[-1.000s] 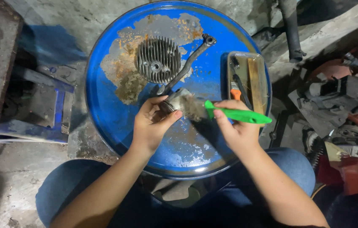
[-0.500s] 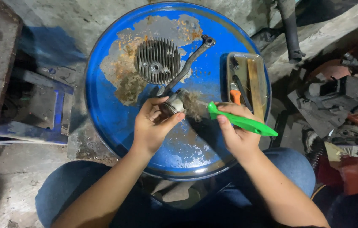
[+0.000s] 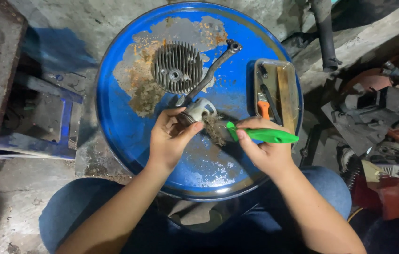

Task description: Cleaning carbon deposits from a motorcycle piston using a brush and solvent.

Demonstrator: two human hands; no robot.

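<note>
Item: dirty grey metal piston (image 3: 198, 112), pinched in our left hand (image 3: 171, 138) above the blue drum-lid worktop (image 3: 128, 117). Green-handled brush (image 3: 256, 135), gripped by our right hand (image 3: 265, 150), lies at three o'clock, bristles touching it.

left hand (image 3: 171, 138) gripping piston (image 3: 197, 111), right hand (image 3: 265, 150) brushing

The left hand (image 3: 171, 138) covers the lower part of the metal piston (image 3: 198, 111), so its base cannot be seen. The brush (image 3: 256, 135) handle disappears inside the right hand (image 3: 267, 150), and its bristles are a blur. The contents of the clear tray (image 3: 293, 77) are too murky to identify. Both forearms run off the bottom edge.
</note>
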